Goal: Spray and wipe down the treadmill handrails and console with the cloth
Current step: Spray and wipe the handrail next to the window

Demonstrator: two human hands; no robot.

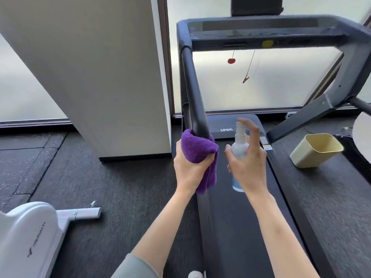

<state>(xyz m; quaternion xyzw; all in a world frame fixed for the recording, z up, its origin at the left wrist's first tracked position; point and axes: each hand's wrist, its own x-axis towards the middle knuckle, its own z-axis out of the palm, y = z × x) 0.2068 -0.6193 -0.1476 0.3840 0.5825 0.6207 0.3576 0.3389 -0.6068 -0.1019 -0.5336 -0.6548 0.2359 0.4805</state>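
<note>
1. The pale yellow squarish plastic bin point(315, 150) sits tipped on the dark speckled rubber floor point(100, 177), right of the treadmill belt point(241, 227); what's inside can't be made out.
2. The left hand point(189, 167) has its grip clamped on a fluffy purple microfibre cloth point(197, 146), bunched around the lower end of the smooth black left handrail point(193, 91).
3. The right hand point(249, 163) grips a small white plastic spray bottle point(240, 146), upright just beside the cloth, index finger curled over the nozzle.
4. The dark glossy console point(261, 30) spans the top, well apart from both hands.
</note>
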